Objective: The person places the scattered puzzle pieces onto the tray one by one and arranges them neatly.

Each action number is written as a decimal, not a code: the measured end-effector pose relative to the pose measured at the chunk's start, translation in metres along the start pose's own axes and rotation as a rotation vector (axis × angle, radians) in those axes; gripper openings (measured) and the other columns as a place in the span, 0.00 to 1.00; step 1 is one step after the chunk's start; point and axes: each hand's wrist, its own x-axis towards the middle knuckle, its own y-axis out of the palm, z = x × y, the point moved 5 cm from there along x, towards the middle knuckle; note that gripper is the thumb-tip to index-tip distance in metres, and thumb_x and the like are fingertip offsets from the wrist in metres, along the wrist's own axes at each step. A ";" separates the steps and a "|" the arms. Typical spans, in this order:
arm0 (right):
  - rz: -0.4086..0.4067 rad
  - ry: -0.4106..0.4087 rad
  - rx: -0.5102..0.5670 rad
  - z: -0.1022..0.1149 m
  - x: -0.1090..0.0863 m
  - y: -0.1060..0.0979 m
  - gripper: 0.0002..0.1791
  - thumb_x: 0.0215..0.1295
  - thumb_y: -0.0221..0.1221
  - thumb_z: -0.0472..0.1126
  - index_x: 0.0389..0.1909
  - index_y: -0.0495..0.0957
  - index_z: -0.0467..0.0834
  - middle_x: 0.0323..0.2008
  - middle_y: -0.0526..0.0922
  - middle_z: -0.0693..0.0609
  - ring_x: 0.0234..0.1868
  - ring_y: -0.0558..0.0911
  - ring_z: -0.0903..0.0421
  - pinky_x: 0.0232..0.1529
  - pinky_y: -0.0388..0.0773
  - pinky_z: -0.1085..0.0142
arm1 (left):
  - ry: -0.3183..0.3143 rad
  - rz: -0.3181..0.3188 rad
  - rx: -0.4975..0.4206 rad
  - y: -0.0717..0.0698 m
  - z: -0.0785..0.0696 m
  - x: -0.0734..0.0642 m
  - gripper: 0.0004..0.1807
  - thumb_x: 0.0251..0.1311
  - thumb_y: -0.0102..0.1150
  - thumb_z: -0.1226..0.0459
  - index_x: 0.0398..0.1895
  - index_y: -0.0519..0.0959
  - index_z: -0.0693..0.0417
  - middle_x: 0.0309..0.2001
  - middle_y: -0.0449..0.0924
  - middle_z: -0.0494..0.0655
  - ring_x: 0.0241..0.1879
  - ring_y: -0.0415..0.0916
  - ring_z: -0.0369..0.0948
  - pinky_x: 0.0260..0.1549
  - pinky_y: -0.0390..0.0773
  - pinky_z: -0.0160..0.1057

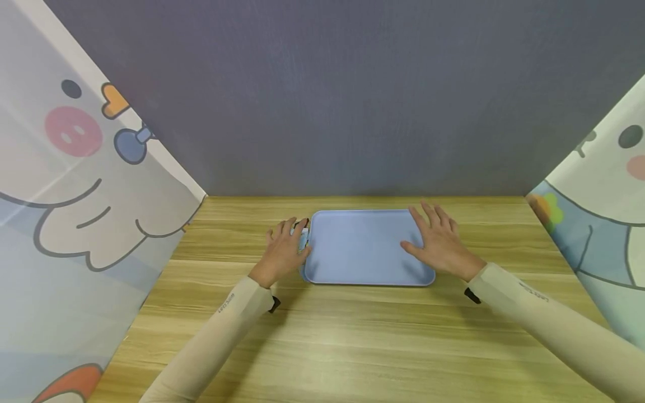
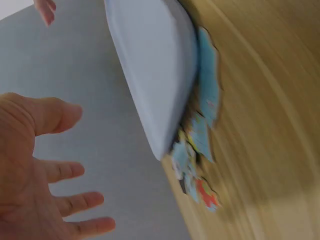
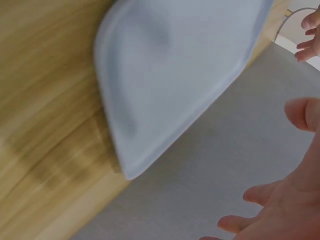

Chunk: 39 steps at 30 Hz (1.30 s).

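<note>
Tray (image 1: 365,246), pale-blue rectangular plastic, lies toward 12 o'clock on tan wood-grain table (image 1: 363,341), probably covering flat light-blue printed pieces (image 2: 208,82) protruding at 9 o'clock; left hand (image 1: 283,254) and right hand (image 1: 439,245), fingers spread, gripping nothing, apparently spaced to its length.

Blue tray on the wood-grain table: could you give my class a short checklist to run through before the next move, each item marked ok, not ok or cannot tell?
1. Blue tray right way up: ok; its hollow side faces up.
2. Left hand free: ok; fingers apart, holding nothing.
3. Right hand free: ok; it holds nothing either.
4. Both hands gripping the tray: not ok; the wrist views show each apart from it.
5. Printed cutout pieces well away from the tray: not ok; they lie right along its left edge.
6. Nothing trapped beneath the tray: cannot tell; its underside is hidden.
</note>
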 end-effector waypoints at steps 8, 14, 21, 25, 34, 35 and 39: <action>0.032 0.001 0.030 -0.015 -0.007 0.012 0.41 0.62 0.59 0.49 0.69 0.54 0.34 0.67 0.47 0.30 0.66 0.45 0.29 0.58 0.42 0.33 | 0.111 0.113 -0.120 0.012 0.022 0.007 0.36 0.62 0.58 0.62 0.72 0.55 0.53 0.70 0.53 0.55 0.66 0.49 0.55 0.55 0.55 0.65; 0.072 -0.033 0.067 -0.024 -0.008 0.023 0.35 0.62 0.59 0.43 0.65 0.59 0.31 0.65 0.52 0.28 0.63 0.50 0.28 0.56 0.49 0.34 | 0.147 0.137 -0.156 0.016 0.036 0.016 0.37 0.60 0.62 0.65 0.70 0.58 0.56 0.68 0.59 0.53 0.66 0.52 0.54 0.58 0.51 0.66; 0.110 -0.060 0.076 -0.031 -0.014 0.035 0.29 0.61 0.60 0.35 0.61 0.65 0.28 0.63 0.58 0.27 0.60 0.56 0.28 0.56 0.57 0.37 | 0.119 0.157 -0.191 0.023 0.050 0.024 0.40 0.55 0.66 0.64 0.70 0.59 0.56 0.67 0.61 0.55 0.65 0.54 0.55 0.58 0.53 0.64; 0.120 -0.059 0.076 -0.033 -0.018 0.038 0.27 0.60 0.59 0.33 0.59 0.66 0.27 0.61 0.61 0.28 0.59 0.59 0.30 0.56 0.59 0.39 | 0.077 0.206 -0.189 0.028 0.057 0.028 0.42 0.56 0.66 0.61 0.72 0.56 0.53 0.68 0.59 0.55 0.66 0.51 0.55 0.59 0.50 0.65; 0.110 -0.076 0.092 -0.038 -0.023 0.040 0.25 0.59 0.60 0.30 0.56 0.68 0.24 0.59 0.64 0.30 0.57 0.61 0.33 0.56 0.59 0.42 | 0.036 0.245 -0.194 0.036 0.063 0.038 0.42 0.55 0.67 0.61 0.72 0.57 0.49 0.67 0.61 0.51 0.66 0.50 0.55 0.60 0.45 0.65; 0.106 -0.076 0.095 -0.039 -0.023 0.041 0.25 0.59 0.60 0.30 0.56 0.68 0.24 0.59 0.64 0.30 0.57 0.62 0.33 0.56 0.59 0.42 | 0.035 0.246 -0.193 0.037 0.063 0.038 0.42 0.55 0.67 0.61 0.72 0.57 0.49 0.67 0.61 0.51 0.65 0.51 0.54 0.59 0.46 0.64; 0.087 -0.071 0.109 -0.042 -0.025 0.042 0.25 0.58 0.61 0.30 0.56 0.68 0.25 0.60 0.63 0.31 0.57 0.62 0.33 0.56 0.60 0.42 | 0.037 0.240 -0.193 0.036 0.061 0.037 0.41 0.56 0.67 0.62 0.72 0.58 0.49 0.66 0.62 0.53 0.64 0.52 0.54 0.59 0.47 0.63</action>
